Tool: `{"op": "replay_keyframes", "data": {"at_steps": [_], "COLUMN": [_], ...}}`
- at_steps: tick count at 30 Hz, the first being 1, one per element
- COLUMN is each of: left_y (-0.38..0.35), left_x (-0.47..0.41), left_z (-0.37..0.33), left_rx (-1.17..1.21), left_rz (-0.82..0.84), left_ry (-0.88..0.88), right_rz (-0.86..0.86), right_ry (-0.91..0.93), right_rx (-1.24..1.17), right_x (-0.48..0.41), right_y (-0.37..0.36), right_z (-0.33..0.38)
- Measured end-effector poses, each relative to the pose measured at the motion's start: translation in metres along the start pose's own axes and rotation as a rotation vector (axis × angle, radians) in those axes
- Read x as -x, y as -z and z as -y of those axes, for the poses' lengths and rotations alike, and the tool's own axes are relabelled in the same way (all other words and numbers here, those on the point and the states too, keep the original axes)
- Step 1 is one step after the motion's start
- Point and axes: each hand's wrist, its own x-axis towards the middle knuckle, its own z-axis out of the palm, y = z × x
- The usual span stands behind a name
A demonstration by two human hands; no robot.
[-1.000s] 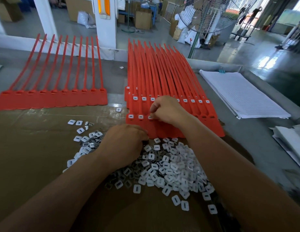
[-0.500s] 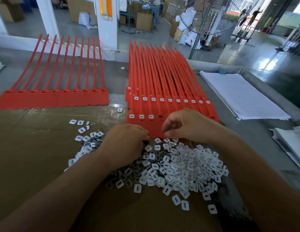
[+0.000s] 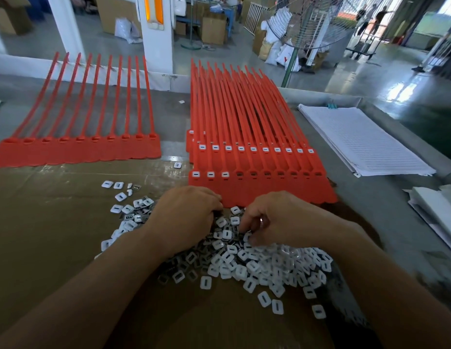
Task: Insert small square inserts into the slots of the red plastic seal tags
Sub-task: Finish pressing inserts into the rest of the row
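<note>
Inserts [image 3: 257,263] look light, stiff, slippery; best pinched by the edges. Right hand [image 3: 282,217] and left hand [image 3: 186,215] curl down among them; cannot tell whether either holds one.

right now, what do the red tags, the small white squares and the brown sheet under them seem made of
Red seal tags: moulded plastic, smooth with a slight sheen, thin curving straps.
White inserts: likely plastic too, matte; some show dark, maybe metal, backs.
Brown sheet: cardboard by its colour, with glossy patches, maybe tape.
</note>
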Motion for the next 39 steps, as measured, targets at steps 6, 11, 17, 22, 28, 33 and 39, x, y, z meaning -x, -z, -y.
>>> {"op": "replay_keyframes", "data": {"at_steps": [6, 11, 17, 22, 28, 33, 39], "left_y": [0.000, 0.000, 0.000, 0.000, 0.000, 0.000, 0.000], "left_x": [0.001, 0.000, 0.000, -0.001, 0.001, 0.002, 0.002], "left_z": [0.000, 0.001, 0.001, 0.001, 0.001, 0.001, 0.002], "left_rx": [-0.006, -0.001, -0.004, -0.008, -0.007, -0.004, 0.004], "left_rz": [0.001, -0.003, 0.001, 0.013, 0.012, 0.004, 0.007], "left_ry": [-0.012, -0.007, -0.011, -0.013, -0.010, -0.008, -0.008], "right_rz": [-0.058, 0.064, 0.049, 0.016, -0.123, -0.200, -0.330], "right_ry": [0.030, 0.023, 0.051, 0.058, -0.001, 0.016, -0.021], "right_rx": [-0.003, 0.053, 0.059, -0.002, -0.225, -0.157, -0.254], "right_x": [0.001, 0.004, 0.004, 0.006, 0.004, 0.000, -0.008], "right_y": [0.000, -0.001, -0.003, -0.002, -0.001, -0.001, -0.001], "right_z": [0.001, 0.006, 0.007, 0.007, 0.006, 0.001, -0.008]}}
